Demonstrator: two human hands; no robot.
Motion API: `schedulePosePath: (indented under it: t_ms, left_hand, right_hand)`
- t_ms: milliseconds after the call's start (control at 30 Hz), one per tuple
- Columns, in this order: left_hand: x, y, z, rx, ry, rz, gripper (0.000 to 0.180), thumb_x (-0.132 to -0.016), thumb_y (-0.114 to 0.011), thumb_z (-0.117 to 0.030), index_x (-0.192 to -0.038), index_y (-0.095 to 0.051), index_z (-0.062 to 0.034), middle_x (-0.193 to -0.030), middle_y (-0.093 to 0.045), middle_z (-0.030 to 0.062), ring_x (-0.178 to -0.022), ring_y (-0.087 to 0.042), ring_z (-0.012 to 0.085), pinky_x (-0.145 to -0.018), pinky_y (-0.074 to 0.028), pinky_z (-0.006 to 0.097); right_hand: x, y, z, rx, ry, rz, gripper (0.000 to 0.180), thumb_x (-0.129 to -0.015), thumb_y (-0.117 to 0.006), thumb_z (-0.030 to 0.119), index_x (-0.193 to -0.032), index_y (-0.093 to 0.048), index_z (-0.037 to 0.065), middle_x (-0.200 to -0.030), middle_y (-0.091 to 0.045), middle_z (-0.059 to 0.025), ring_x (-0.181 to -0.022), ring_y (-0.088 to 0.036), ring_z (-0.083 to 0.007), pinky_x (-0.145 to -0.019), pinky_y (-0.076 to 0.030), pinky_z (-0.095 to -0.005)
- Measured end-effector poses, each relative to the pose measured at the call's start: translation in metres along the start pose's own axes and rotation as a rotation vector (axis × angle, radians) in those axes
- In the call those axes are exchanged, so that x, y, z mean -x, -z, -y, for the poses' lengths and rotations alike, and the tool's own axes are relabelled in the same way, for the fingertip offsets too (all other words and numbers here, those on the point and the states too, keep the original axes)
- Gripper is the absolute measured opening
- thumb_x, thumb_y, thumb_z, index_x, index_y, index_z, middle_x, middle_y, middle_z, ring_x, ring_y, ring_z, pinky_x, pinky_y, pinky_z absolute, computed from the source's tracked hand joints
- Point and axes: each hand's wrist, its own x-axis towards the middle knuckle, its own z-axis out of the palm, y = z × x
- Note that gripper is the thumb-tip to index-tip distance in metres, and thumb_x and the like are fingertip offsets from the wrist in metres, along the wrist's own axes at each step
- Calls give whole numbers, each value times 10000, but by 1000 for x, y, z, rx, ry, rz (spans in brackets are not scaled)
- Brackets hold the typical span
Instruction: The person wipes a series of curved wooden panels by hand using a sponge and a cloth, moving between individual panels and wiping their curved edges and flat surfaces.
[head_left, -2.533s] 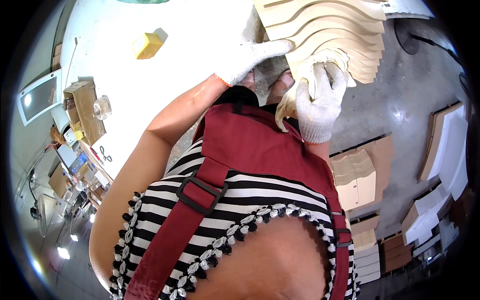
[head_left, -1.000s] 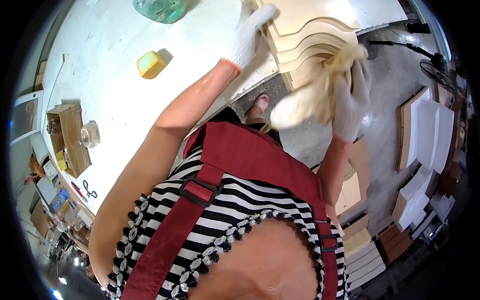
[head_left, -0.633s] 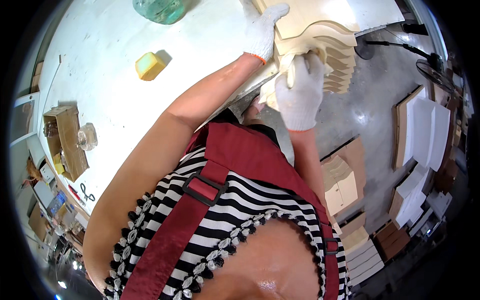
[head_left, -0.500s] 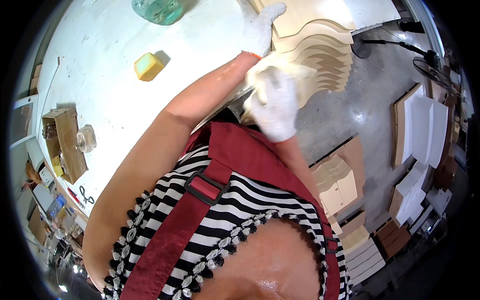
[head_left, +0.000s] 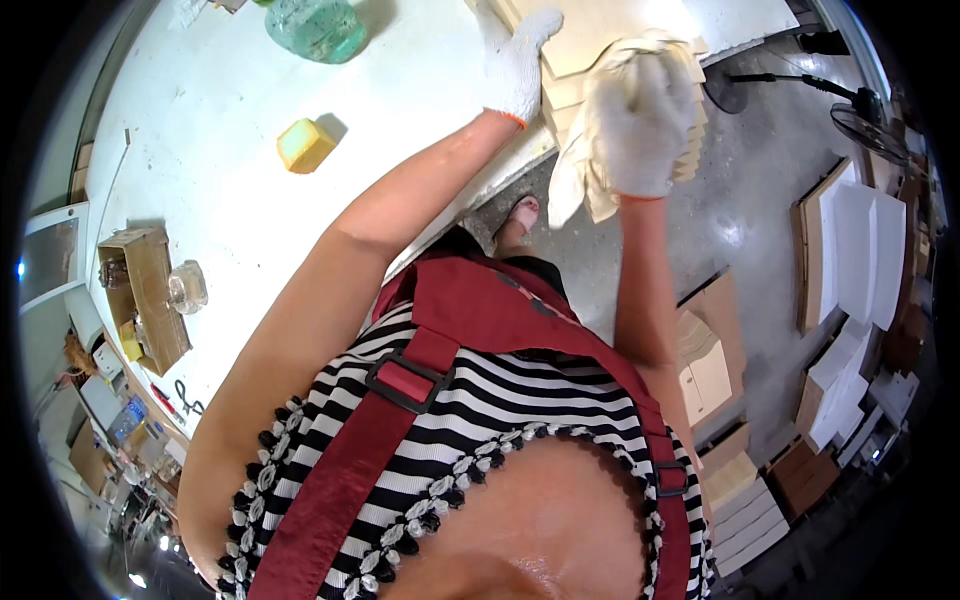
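Observation:
A stack of pale wooden panels [head_left: 567, 48] with scalloped edges lies at the table's right side, its stepped edges overhanging the floor. My left hand [head_left: 515, 72], in a white knit glove, rests against the stack's left side with the thumb stretched onto it; it looks open, though part of the fingers blends into the white tabletop. Bunched under my gloved right hand [head_left: 645, 130] is a cream cloth [head_left: 572, 180], pressed on the panels' near edges. One end of the cloth hangs down toward me. The right fingers are somewhat blurred but closed on the cloth.
On the white table [head_left: 390, 110] are a yellow block [head_left: 305, 147], a greenish transparent jar [head_left: 318, 28], a cardboard box [head_left: 150, 300], a glass jar [head_left: 187, 288] and scissors [head_left: 188, 397]. A fan [head_left: 868, 132] and several stacked panels [head_left: 855, 250] stand on the floor to the right.
My right hand has swept right and slightly away from me with the cloth, across the panel edges. My left hand stays against the stack. A foot on the floor has come into view.

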Motion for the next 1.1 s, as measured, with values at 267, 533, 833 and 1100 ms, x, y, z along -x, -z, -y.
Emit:
schedulePosePath:
  t_ms: [267,533,833,1100]
  left_hand:
    - [4,-2,-10,32,82,-75,1028,-857,-691,-142,-1596,-3,48,-1264,-557,244,-1055,-618,258,-920,-541,347]
    - [-12,21,11,-161,-20,-22,1077,-910,-720,-266,-1568,43,114,-1284,-614,250,-1135,-623,252,-952,-519,307]
    - [-6,28,6,-79,4,1,766,-941,-671,-148,-1518,-223,82,-1246,-645,185,-1121,-652,229,-973,-557,345]
    - [28,-36,-49,-94,39,-86,835,-979,-599,-269,-1617,-138,10,-1606,-329,221,-1452,-371,282,-1189,-331,379]
  right_hand:
    - [66,-14,38,17,281,64,460,-755,-748,136,-1194,-652,36,-1285,-600,-188,-1102,-558,-406,-949,-466,-486]
    - [105,55,18,-442,-41,442,335,-778,-703,22,-1112,-717,-7,-1255,-665,-193,-1161,-636,-331,-988,-500,-397]
    - [54,139,-114,-226,-293,118,356,-933,-632,22,-1277,-651,-72,-1407,-582,-213,-1271,-567,-273,-1053,-452,-370]
    - [-65,108,-187,-314,294,272,353,-924,-635,5,-1261,-631,-99,-1390,-578,-236,-1227,-598,-324,-1020,-503,-398]
